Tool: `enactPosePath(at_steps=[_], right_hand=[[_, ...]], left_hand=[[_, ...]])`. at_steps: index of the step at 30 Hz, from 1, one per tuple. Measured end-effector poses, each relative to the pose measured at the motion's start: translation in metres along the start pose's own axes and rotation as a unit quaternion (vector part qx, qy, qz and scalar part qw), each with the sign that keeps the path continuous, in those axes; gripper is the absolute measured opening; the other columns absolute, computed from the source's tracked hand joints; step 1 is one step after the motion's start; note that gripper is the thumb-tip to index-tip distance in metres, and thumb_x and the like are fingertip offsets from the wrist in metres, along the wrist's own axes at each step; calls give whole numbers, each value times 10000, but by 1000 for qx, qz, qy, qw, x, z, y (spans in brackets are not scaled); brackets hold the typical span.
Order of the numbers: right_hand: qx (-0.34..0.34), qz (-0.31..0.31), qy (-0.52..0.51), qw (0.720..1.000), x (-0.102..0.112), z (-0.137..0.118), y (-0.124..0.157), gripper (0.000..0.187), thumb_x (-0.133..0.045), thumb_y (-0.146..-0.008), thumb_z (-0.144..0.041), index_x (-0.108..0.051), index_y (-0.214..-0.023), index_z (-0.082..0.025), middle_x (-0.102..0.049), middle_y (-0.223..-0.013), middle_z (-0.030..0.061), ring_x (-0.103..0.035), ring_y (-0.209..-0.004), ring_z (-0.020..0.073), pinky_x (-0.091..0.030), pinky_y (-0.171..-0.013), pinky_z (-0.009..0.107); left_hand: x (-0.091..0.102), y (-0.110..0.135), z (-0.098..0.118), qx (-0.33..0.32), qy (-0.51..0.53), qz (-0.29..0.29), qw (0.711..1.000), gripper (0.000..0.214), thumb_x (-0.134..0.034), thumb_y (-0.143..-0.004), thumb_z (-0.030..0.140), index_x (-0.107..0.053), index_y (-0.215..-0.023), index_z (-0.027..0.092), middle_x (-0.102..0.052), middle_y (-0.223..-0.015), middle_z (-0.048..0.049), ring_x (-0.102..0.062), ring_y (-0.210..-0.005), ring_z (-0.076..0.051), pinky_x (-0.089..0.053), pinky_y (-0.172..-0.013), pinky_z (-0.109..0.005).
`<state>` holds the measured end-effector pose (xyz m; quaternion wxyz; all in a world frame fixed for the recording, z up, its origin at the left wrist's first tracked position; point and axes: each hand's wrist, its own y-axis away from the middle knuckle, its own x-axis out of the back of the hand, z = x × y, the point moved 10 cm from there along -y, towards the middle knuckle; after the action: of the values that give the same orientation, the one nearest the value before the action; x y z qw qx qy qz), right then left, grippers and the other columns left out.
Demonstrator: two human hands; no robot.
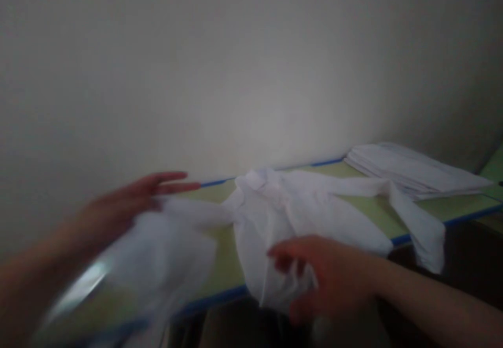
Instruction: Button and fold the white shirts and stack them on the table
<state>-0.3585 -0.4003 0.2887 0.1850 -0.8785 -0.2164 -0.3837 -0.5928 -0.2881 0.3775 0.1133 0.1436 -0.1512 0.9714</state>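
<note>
A white long-sleeved shirt point(271, 222) lies spread and creased on the pale green tabletop, its collar towards the wall. Its lower part hangs over the near edge. On the left, my left hand point(129, 201) is raised beside the blurred white sleeve point(168, 248), fingers stretched out and apart. Whether the hand touches that sleeve I cannot tell. My right hand point(326, 274) is over the shirt's near part, fingers loosely bent and the thumb apart from them. White cloth shows between thumb and fingers, with no visible grip on it. The shirt's other sleeve point(416, 222) drapes over the front edge.
A flat stack of folded white cloth point(416, 167) lies at the table's right end. The green table point(223, 264) has blue edging and stands against a plain grey wall point(251, 75). At lower left is a blurred shiny strip point(80, 287). The area below the table is dark.
</note>
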Motion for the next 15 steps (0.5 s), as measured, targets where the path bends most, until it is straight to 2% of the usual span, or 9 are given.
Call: enactPosePath(at_steps=[2, 3, 4, 6, 8, 9, 12, 15], right_hand=[[19, 103, -99, 990, 14, -2, -28, 1057, -784, -522, -393, -239, -1411, -219, -466, -1295, 126, -542, -1008, 207, -451, -782, 288], [24, 132, -140, 981, 17, 2, -41, 1085, -798, -500, -389, -237, -1411, -211, -456, -1305, 129, -530, -1034, 220, -447, -808, 311], [23, 145, -176, 973, 17, 9, -52, 1021, -802, -496, -386, -319, -1376, -197, -498, -1262, 121, -536, -1021, 226, -446, -816, 329], [19, 151, -240, 959, 19, 28, -68, 710, -785, -531, -370, -553, -1167, -156, -617, -1072, 86, -575, -921, 218, -451, -800, 342], [16, 169, -300, 939, 31, 50, -73, 459, -754, -579, -332, -628, -973, -135, -653, -946, 58, -592, -851, 201, -452, -792, 339], [11, 191, -323, 927, 42, 63, -71, 422, -748, -583, -308, -624, -947, -135, -654, -936, 51, -594, -842, 196, -453, -788, 335], [-36, 255, -339, 905, 75, 107, -61, 509, -765, -517, -214, -572, -984, -157, -652, -898, 28, -598, -798, 182, -469, -727, 313], [-61, 283, -314, 904, 106, 139, -62, 622, -754, -464, -122, -520, -1037, -183, -639, -845, 3, -593, -724, 155, -475, -665, 287]], left_hand=[[-49, -23, 12, -10, 89, -70, 994, 526, -577, -633, 212, -540, -1157, 203, -602, -1164, -89, -632, -836, -241, -511, -629, -320], [-70, -32, 17, -18, 116, -90, 989, 505, -571, -636, 210, -546, -1140, 187, -605, -1155, -100, -632, -832, -231, -506, -630, -305], [-87, -42, 20, -31, 129, -93, 987, 469, -561, -645, 210, -554, -1112, 172, -622, -1120, -106, -631, -815, -215, -498, -626, -288], [-111, -59, 24, -69, 113, -90, 987, 403, -538, -673, 237, -563, -1065, 144, -655, -1014, -107, -618, -713, -171, -469, -578, -258], [-122, -74, 26, -110, 55, -79, 989, 354, -521, -714, 300, -567, -1024, 136, -666, -891, -84, -580, -616, -137, -430, -533, -237], [-125, -80, 26, -129, 10, -76, 989, 349, -520, -727, 340, -569, -1008, 139, -661, -833, -68, -562, -585, -130, -414, -519, -233], [-124, -90, 18, -165, -192, -73, 965, 391, -603, -664, 446, -594, -935, 164, -622, -690, -21, -533, -551, -134, -370, -504, -230], [-118, -91, -1, -166, -382, -87, 905, 383, -682, -567, 450, -626, -838, 185, -614, -665, -11, -529, -572, -146, -338, -518, -233]])
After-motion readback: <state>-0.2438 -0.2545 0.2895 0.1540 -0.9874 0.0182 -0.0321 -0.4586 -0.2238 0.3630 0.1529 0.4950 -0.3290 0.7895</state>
